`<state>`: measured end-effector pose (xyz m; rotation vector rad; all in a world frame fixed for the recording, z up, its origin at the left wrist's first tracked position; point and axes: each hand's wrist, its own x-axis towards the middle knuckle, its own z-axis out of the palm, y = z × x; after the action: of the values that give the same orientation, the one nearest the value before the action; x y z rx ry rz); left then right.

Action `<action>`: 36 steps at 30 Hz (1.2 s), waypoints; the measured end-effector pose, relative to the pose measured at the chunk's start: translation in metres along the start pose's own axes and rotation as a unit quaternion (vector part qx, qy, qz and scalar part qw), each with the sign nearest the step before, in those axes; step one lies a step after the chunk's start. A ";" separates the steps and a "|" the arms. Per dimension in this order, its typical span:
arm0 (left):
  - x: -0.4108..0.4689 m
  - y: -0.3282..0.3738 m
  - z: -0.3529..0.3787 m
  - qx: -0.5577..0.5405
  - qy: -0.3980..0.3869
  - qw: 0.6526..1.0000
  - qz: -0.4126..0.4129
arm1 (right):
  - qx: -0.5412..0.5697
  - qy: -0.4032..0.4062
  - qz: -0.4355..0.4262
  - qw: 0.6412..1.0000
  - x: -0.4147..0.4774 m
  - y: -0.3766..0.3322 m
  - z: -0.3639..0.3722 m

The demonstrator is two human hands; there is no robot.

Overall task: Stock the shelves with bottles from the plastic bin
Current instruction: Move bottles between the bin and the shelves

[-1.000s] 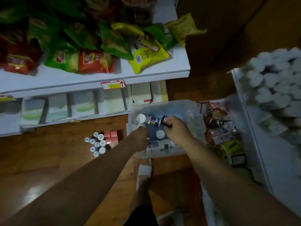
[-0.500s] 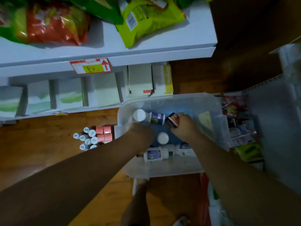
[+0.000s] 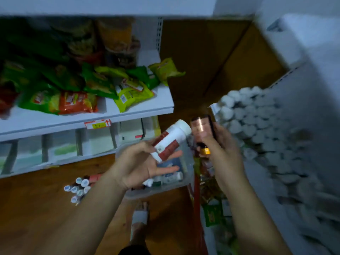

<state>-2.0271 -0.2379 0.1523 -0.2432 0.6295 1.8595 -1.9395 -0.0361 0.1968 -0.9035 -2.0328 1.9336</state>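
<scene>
My left hand is raised above the clear plastic bin, palm up, and holds a white bottle with a red label and a white cap, thumb on its side. My right hand grips a dark copper-coloured container and, below it, a small amber bottle with a yellow label. Several bottles still lie in the bin on the floor. To the right, a white shelf carries rows of white-capped bottles.
On the left, a white shelf holds green and orange snack bags, with flat boxes on the shelf below. A cluster of small white-capped bottles stands on the wooden floor. My sandalled foot is below the bin.
Both hands have lifted out of the bin, the left now with the white bottle, the right still with the dark container. The view has tilted up towards the shelves.
</scene>
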 end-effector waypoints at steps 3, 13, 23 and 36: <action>-0.009 -0.011 0.065 0.050 -0.098 0.994 0.004 | 0.053 0.031 -0.014 0.998 -0.044 -0.062 -0.035; -0.021 -0.065 0.245 0.217 -0.190 0.957 0.006 | 0.111 0.178 -0.109 0.972 -0.181 -0.142 -0.149; -0.046 -0.207 0.340 0.455 -0.290 0.834 0.117 | 0.087 0.397 -0.118 0.906 -0.328 -0.120 -0.231; -0.047 -0.425 0.402 0.613 -0.325 0.677 0.243 | 0.163 0.522 -0.106 0.830 -0.431 -0.031 -0.359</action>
<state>-1.5666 0.0453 0.3807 1.5362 1.3285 1.4020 -1.4148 0.0300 0.3866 -1.1941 -1.0508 1.1430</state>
